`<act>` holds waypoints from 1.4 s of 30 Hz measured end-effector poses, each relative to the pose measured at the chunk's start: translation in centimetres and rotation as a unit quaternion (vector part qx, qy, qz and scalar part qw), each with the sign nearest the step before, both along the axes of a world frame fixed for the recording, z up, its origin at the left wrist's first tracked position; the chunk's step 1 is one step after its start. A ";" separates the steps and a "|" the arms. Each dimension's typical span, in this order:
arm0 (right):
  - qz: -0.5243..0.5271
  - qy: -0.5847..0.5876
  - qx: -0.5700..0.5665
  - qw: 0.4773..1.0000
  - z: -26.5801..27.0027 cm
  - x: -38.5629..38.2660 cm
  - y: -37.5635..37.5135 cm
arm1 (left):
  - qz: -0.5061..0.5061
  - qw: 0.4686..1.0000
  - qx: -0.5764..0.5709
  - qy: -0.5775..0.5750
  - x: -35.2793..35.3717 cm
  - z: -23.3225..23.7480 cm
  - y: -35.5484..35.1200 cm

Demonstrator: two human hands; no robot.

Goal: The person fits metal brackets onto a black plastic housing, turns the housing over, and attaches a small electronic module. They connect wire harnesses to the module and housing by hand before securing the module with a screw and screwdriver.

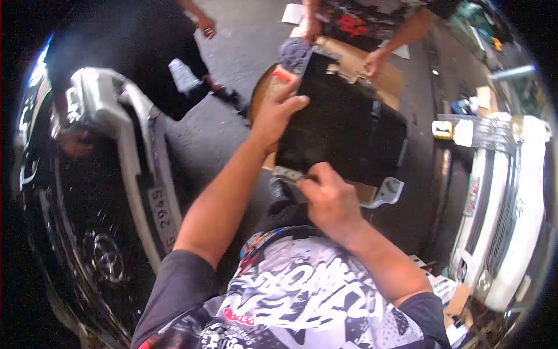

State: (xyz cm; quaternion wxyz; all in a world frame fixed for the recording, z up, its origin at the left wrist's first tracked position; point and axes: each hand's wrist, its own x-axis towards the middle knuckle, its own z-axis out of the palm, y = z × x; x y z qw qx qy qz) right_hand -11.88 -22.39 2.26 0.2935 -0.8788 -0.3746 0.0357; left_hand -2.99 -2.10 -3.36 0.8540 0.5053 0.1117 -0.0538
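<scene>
A flat black rectangular panel [343,128], like a car radiator, lies in front of me with pale metal brackets along its near edge. My left hand [278,113] is at its left edge, thumb stretched out over the black face and fingers curled round a small orange-and-white thing [283,74]. Closed in a pinch, my right hand [332,196] is at the near edge, fingertips right at a metal bracket [288,173]; what they hold is hidden. A second bracket [388,191] with a round hole sticks out at the near right corner.
Across the panel, another person's hands [372,63] work at its far edge, beside a grey cloth [294,53]. Cardboard [392,87] lies beneath. A black car [75,221] stands at left, a white bumper [494,215] at right. Another person in black [133,52] stands upper left.
</scene>
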 end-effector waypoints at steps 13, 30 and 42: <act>-0.007 0.036 -0.005 0.999 0.1 -0.2 -0.3 | -0.006 1.000 -0.019 0.012 0.3 -0.5 0.0; -0.265 0.244 0.319 0.877 9.3 4.2 -8.9 | -0.003 1.000 0.008 0.016 1.9 -0.6 -0.3; -0.308 0.311 0.428 0.791 6.7 6.0 -13.8 | 0.020 0.999 0.008 0.045 2.3 -0.4 -0.8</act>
